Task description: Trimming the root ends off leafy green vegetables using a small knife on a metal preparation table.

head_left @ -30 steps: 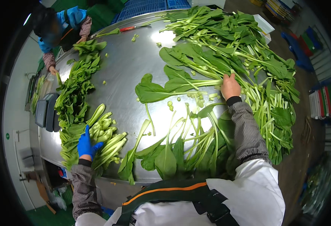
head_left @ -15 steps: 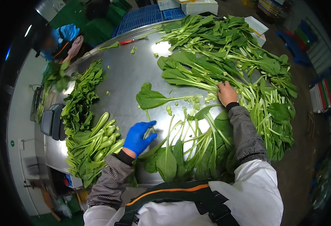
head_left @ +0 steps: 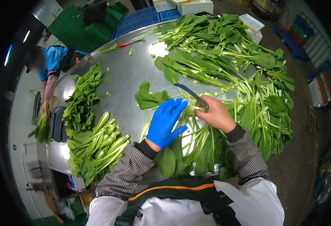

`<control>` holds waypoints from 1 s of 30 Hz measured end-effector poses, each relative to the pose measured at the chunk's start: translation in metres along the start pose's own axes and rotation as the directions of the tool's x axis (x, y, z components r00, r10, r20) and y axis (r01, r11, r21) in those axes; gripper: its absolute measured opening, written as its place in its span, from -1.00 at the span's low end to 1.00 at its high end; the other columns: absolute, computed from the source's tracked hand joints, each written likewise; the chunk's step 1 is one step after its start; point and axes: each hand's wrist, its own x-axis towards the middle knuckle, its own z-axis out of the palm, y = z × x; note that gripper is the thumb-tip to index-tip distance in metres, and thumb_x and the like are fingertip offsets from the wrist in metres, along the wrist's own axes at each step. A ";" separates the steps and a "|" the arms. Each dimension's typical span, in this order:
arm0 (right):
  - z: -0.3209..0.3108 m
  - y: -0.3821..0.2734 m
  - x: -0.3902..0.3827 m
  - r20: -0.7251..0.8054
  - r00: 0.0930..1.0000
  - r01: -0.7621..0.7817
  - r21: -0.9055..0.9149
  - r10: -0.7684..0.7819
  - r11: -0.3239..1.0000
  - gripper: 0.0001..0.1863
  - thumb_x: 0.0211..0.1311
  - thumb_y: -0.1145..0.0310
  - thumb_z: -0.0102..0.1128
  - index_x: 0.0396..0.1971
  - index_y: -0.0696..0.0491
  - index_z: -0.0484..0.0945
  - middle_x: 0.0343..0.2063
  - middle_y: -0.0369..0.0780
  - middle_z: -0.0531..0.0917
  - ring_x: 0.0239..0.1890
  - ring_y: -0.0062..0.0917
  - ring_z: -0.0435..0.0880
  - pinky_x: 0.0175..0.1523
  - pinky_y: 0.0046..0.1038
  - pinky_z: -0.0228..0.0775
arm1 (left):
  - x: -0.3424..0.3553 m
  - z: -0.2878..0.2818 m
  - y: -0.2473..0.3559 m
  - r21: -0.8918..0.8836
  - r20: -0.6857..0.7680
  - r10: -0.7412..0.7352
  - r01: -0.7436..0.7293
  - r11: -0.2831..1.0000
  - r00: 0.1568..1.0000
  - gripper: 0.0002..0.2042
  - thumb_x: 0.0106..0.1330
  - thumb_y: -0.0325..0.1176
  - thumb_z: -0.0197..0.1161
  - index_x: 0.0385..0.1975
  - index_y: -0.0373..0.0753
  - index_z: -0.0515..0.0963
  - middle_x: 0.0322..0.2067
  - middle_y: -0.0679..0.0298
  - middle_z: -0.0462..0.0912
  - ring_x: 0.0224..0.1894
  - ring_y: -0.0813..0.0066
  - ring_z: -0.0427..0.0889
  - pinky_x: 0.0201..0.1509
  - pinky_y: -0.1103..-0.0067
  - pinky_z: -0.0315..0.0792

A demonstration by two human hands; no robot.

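My right hand [head_left: 216,115] is closed round the base of a curved knife [head_left: 188,89], its dark blade pointing away and to the left. Beside it, my left hand [head_left: 165,124], in a blue glove, has its fingers stretched out over pale stems of leafy greens. Long-stemmed leafy greens [head_left: 205,158] lie fanned under and in front of both hands, leaves toward the table's near edge. A broad leaf [head_left: 150,99] lies just beyond the glove. Small cut stem ends [head_left: 223,90] are scattered past the right hand.
Heaped greens [head_left: 263,98] cover the metal table's [head_left: 127,75] right and far right. Bundled greens [head_left: 97,150] line its left side, next to a dark device [head_left: 57,122]. A red-handled tool [head_left: 124,44] lies at the far edge. A co-worker [head_left: 54,60] holds greens [head_left: 42,128] at left.
My right hand has come left and nearer, and now has the curved knife in it. My left hand has moved up and right, fingers straightened. The co-worker has shifted greens toward the dark device.
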 end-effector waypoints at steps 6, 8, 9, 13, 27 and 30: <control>0.006 -0.014 -0.021 -0.124 0.992 0.052 0.549 0.020 0.834 -0.80 0.12 0.38 0.25 -0.25 0.10 0.55 -0.44 -0.12 0.60 -0.43 -0.31 0.58 -0.28 -0.44 0.43 | -0.004 0.008 -0.008 -0.502 0.420 -0.407 0.581 0.641 0.811 -0.62 0.29 -0.34 0.26 0.08 -0.30 0.47 -0.08 0.21 0.61 -0.03 0.42 0.58 0.08 0.51 0.42; 0.004 -0.023 -0.030 -0.284 0.945 0.150 -0.069 -0.164 0.986 -0.82 0.09 0.39 0.26 -0.28 0.06 0.56 -0.45 -0.20 0.57 -0.42 -0.30 0.59 -0.33 -0.39 0.44 | -0.014 0.011 -0.015 -0.605 0.461 -0.427 0.628 0.490 0.777 -0.66 0.34 -0.36 0.21 0.05 -0.37 0.46 -0.13 0.26 0.63 -0.10 0.57 0.57 0.02 0.60 0.44; 0.004 -0.028 -0.034 -0.275 0.936 0.158 -0.233 -0.220 0.960 -0.84 0.06 0.41 0.26 -0.32 0.04 0.56 -0.47 -0.23 0.52 -0.44 -0.28 0.59 -0.37 -0.34 0.42 | -0.009 0.003 -0.006 -0.648 0.550 -0.428 0.690 0.322 0.717 -0.67 0.34 -0.37 0.20 0.04 -0.38 0.47 -0.14 0.24 0.63 -0.11 0.57 0.58 0.02 0.60 0.44; 0.025 0.013 -0.040 -0.230 0.945 0.166 -0.276 -0.233 0.947 -0.86 0.08 0.42 0.24 -0.31 0.04 0.57 -0.46 -0.21 0.54 -0.45 -0.29 0.59 -0.36 -0.33 0.42 | -0.010 -0.003 -0.002 -0.662 0.700 -0.351 0.750 0.010 0.622 -0.66 0.37 -0.32 0.15 0.05 -0.41 0.46 -0.15 0.20 0.64 -0.13 0.53 0.61 0.03 0.61 0.45; 0.030 0.047 -0.003 0.251 0.946 -0.272 0.258 0.207 0.927 -0.68 0.16 0.22 0.27 -0.26 0.18 0.54 -0.50 -0.29 0.58 -0.42 -0.60 0.55 -0.29 -0.48 0.41 | -0.017 -0.007 -0.046 -0.659 0.641 -0.463 0.748 0.076 0.612 -0.59 0.42 -0.24 0.05 0.21 -0.28 0.36 -0.15 0.14 0.62 -0.18 0.41 0.64 -0.03 0.50 0.52; 0.021 0.086 0.021 -0.156 0.948 -0.301 -0.144 0.279 0.943 -0.64 0.10 0.20 0.28 -0.22 0.16 0.56 -0.39 -0.04 0.64 -0.32 -0.18 0.63 -0.24 -0.26 0.44 | -0.026 -0.017 -0.056 -0.713 0.600 -0.508 0.701 0.011 0.618 -0.59 0.42 -0.21 0.03 0.19 -0.27 0.36 -0.25 0.16 0.61 -0.25 0.44 0.61 -0.06 0.53 0.51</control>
